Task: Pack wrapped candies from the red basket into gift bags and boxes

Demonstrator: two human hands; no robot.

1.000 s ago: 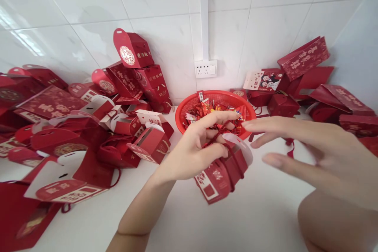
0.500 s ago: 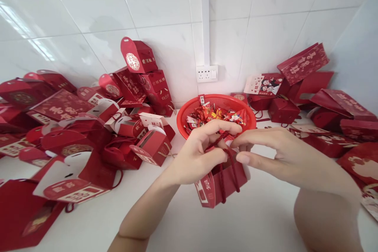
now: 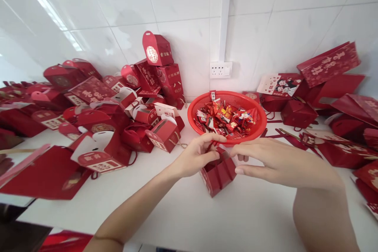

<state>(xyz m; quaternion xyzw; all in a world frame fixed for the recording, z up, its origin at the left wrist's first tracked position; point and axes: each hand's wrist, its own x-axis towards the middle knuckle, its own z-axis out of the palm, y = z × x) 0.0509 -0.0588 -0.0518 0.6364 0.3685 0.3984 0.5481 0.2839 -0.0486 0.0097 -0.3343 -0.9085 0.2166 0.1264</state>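
One red box (image 3: pixel 226 172), strung with cord (image 3: pixel 219 179) pinched in left fingers (image 3: pixel 210 137), unclosed on top; cannot tell hold of right fingers (image 3: pixel 249 150).

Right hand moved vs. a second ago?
Yes. Judged against the wall socket, the right hand has shifted left in the picture, closer to the left hand.
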